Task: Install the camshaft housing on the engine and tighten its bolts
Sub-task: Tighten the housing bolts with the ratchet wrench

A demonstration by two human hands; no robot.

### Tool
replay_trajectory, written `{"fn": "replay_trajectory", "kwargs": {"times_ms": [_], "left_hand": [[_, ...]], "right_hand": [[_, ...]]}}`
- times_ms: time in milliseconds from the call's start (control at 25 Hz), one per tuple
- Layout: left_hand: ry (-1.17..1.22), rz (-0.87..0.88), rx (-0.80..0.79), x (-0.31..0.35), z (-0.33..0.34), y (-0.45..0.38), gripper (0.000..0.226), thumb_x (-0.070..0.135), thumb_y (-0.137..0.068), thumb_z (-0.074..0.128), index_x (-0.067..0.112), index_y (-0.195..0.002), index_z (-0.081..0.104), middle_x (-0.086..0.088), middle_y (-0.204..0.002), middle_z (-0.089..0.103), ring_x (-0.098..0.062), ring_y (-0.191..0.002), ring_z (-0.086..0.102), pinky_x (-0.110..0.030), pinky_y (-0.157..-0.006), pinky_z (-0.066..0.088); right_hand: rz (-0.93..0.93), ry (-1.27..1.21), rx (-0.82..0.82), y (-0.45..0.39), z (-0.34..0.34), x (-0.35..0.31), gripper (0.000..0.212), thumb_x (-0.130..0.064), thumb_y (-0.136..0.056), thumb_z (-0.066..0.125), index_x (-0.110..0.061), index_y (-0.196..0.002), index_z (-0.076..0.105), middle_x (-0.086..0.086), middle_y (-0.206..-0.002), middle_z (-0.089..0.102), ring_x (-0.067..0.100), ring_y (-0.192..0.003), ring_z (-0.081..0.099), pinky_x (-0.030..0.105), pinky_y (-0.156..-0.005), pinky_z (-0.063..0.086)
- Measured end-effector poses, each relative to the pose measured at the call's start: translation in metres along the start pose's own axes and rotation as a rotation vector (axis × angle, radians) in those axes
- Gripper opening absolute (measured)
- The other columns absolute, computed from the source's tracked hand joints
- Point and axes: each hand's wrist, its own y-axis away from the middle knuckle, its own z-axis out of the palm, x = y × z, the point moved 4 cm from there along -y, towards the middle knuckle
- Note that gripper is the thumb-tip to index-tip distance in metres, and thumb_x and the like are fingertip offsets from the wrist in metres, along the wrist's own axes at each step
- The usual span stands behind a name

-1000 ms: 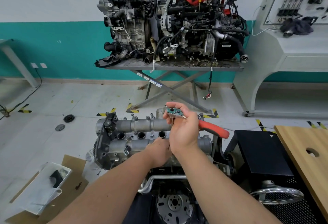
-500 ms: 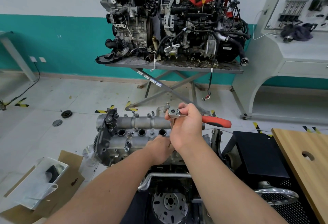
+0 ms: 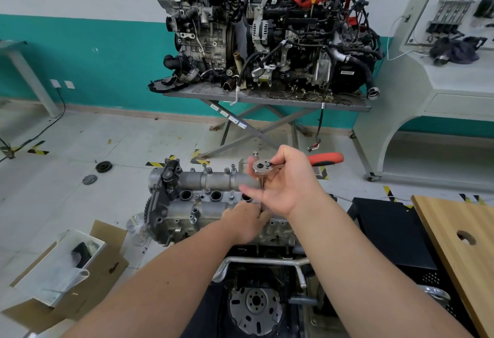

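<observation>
The grey camshaft housing (image 3: 208, 190) sits on top of the engine (image 3: 256, 297) in front of me, with several bolts standing along its far edge. My right hand (image 3: 287, 188) grips a ratchet wrench near its metal head (image 3: 260, 167); the red handle (image 3: 327, 158) points right. A thin extension bar (image 3: 262, 193) runs down from the head to the housing. My left hand (image 3: 244, 221) pinches the lower end of that bar at the housing's near right side. The bolt under the bar is hidden by my hands.
Two other engines (image 3: 267, 27) stand on a metal folding table (image 3: 267, 97) by the far wall. A cardboard box (image 3: 61, 270) lies on the floor at the left. A wooden board (image 3: 459, 244) and a black cabinet (image 3: 393, 233) are at the right. Round parts (image 3: 103, 167) lie on the floor.
The ratchet handle has swung away from me to point further right, and my right hand has shifted along with it. My left hand stays at the bar's lower end.
</observation>
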Motion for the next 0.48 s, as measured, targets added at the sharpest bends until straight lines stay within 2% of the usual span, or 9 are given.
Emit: {"fn": "replay_trajectory", "kwargs": {"times_ms": [80,160,280,360,480], "left_hand": [[0.013,-0.046,0.052,-0.001,0.002,-0.002,0.047,0.051,-0.1,0.025,0.024,-0.07,0.049,0.006,-0.076,0.051,-0.02,-0.083,0.043,-0.047,-0.086,0.04],[0.015,-0.058,0.077,-0.001,0.003,-0.003,0.049,0.055,-0.099,0.023,0.026,-0.065,0.045,0.007,-0.071,0.05,-0.019,-0.081,0.044,-0.046,-0.084,0.04],[0.02,-0.043,0.078,-0.003,0.003,-0.004,0.049,0.056,-0.098,0.022,0.027,-0.07,0.049,0.006,-0.075,0.054,-0.02,-0.086,0.048,-0.046,-0.088,0.041],[0.027,-0.042,0.073,-0.003,0.004,-0.005,0.051,0.059,-0.099,0.02,0.028,-0.076,0.054,0.004,-0.081,0.056,-0.02,-0.09,0.048,-0.049,-0.095,0.04],[0.045,-0.048,0.073,-0.004,0.005,-0.006,0.056,0.063,-0.099,0.019,0.026,-0.09,0.061,0.0,-0.096,0.061,-0.022,-0.1,0.052,-0.053,-0.1,0.038]], "right_hand": [[-0.031,-0.127,0.064,-0.004,0.005,-0.008,0.027,0.001,-0.08,0.037,-0.004,-0.103,0.049,0.015,-0.076,0.07,0.026,-0.082,0.064,0.046,-0.071,0.054],[-0.049,-0.179,0.109,-0.008,0.009,-0.013,0.019,0.003,-0.083,0.035,-0.003,-0.094,0.049,0.014,-0.08,0.063,0.024,-0.074,0.061,0.037,-0.06,0.052],[-0.126,-0.158,0.157,-0.012,0.009,-0.018,0.02,0.006,-0.081,0.033,-0.009,-0.087,0.045,0.006,-0.075,0.05,0.014,-0.051,0.051,0.023,-0.047,0.042],[-0.186,-0.051,0.152,-0.015,0.006,-0.021,0.022,0.008,-0.083,0.036,-0.011,-0.092,0.044,0.007,-0.078,0.051,0.013,-0.051,0.05,0.022,-0.043,0.038],[-0.207,0.195,0.078,-0.015,0.007,-0.018,0.01,0.0,-0.094,0.039,-0.009,-0.094,0.044,0.011,-0.082,0.058,0.014,-0.051,0.047,0.024,-0.042,0.038]]}}
